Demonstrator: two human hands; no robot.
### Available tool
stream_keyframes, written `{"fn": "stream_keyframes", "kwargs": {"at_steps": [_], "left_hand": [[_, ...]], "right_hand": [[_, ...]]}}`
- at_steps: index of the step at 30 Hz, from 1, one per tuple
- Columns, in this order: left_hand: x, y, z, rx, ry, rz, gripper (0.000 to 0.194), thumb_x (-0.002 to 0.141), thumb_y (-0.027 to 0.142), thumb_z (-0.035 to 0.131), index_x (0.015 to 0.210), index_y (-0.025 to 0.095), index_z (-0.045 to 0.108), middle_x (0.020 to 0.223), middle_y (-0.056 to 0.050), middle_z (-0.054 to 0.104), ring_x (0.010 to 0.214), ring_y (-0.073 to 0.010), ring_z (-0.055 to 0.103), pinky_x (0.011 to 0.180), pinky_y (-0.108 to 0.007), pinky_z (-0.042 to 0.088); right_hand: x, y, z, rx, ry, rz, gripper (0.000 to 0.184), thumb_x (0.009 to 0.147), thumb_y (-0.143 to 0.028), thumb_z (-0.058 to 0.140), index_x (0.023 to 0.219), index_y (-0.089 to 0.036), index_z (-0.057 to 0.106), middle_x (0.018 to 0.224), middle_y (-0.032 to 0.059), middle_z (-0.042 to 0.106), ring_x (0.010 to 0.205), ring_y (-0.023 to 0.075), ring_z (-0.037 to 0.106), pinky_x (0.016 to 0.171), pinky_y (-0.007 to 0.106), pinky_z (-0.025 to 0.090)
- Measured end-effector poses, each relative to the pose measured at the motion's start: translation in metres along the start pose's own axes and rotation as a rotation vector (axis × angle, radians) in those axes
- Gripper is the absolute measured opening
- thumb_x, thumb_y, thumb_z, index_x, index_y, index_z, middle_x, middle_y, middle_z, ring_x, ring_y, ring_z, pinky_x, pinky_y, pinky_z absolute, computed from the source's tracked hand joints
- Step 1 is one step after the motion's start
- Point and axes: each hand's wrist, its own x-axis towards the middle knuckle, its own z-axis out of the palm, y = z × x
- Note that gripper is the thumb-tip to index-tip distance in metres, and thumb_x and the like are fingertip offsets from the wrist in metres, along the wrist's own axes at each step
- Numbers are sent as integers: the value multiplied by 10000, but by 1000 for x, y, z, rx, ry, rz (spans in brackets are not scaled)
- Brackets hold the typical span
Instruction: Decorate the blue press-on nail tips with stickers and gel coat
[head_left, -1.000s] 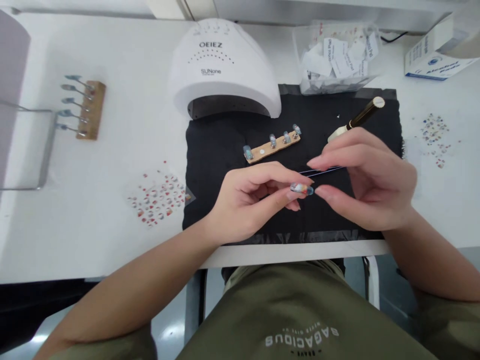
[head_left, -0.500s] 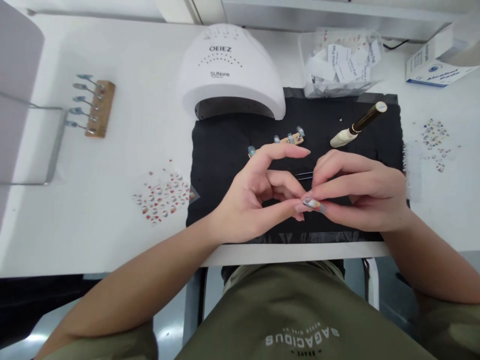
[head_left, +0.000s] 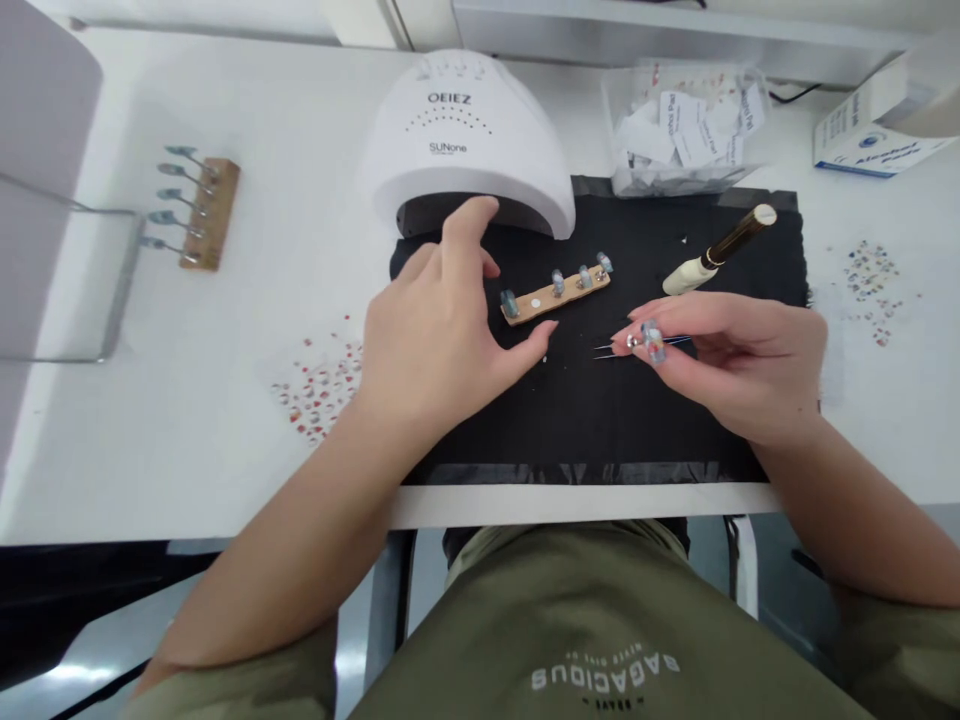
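Note:
Between the thumb and fingers of my right hand [head_left: 739,365] is a decorated press-on nail [head_left: 653,341] with a small metal base at its left end. Tweezers [head_left: 604,353] lie on the black mat, partly hidden by that hand. My left hand [head_left: 431,325] is empty, its thumb and fingers apart, just left of a wooden strip [head_left: 544,303]. Several decorated nails [head_left: 558,283] stand on this strip, with a bare white spot between two of them.
Behind the black mat [head_left: 480,445] sits a white nail lamp [head_left: 472,140]. A polish bottle [head_left: 712,253] stands near my right hand. Further off are a bin of alcohol pads [head_left: 682,130], a box [head_left: 874,130], another nail rack [head_left: 212,215] and sticker sheets [head_left: 319,390].
My left hand has let go of the nail and moved left and away from me, uncovering the wooden strip. My right hand keeps the nail, now turned with its metal base showing.

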Motion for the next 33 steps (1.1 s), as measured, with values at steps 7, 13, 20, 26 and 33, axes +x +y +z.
{"fn": "stream_keyframes", "kwargs": {"at_steps": [7, 13, 20, 26, 33], "left_hand": [[5, -21, 8, 213, -78, -45, 953, 843, 235, 939, 1683, 205, 488, 1173, -66, 820, 1036, -314, 723, 799, -367, 501], [6, -13, 7, 62, -70, -39, 817, 837, 156, 915, 1554, 230, 529, 899, 60, 753, 756, -181, 659, 699, -330, 463], [0, 13, 10, -245, 54, -37, 711, 826, 259, 997, 1371, 294, 541, 865, 68, 689, 855, -197, 775, 887, -357, 655], [-9, 18, 22, -530, 85, 39, 663, 881, 301, 1030, 1253, 293, 482, 910, 132, 673, 799, -79, 762, 843, -229, 653], [-18, 2, 55, -602, 185, 291, 693, 796, 277, 1088, 1222, 287, 541, 938, 91, 688, 776, -118, 830, 736, -215, 717]], "right_hand": [[3, 0, 1, 107, 4, 52, 276, 947, -122, 845, 1084, -356, 900, 972, -36, 899, 860, 184, 854, 805, 360, 748], [2, 1, 0, 127, -1, 65, 313, 968, -127, 839, 1128, -389, 899, 1013, -28, 900, 901, 200, 860, 839, 379, 773], [3, -2, 1, 124, 89, 80, 310, 954, -130, 867, 1119, -391, 886, 992, -27, 893, 876, 220, 871, 832, 419, 788], [0, -8, 7, 80, 213, 82, 305, 932, -76, 875, 1043, -359, 896, 945, -28, 911, 842, 224, 897, 794, 374, 799], [-2, -14, 12, -178, 135, -30, 271, 971, -124, 836, 1082, -363, 904, 1040, -60, 928, 838, 186, 894, 759, 316, 757]]}}
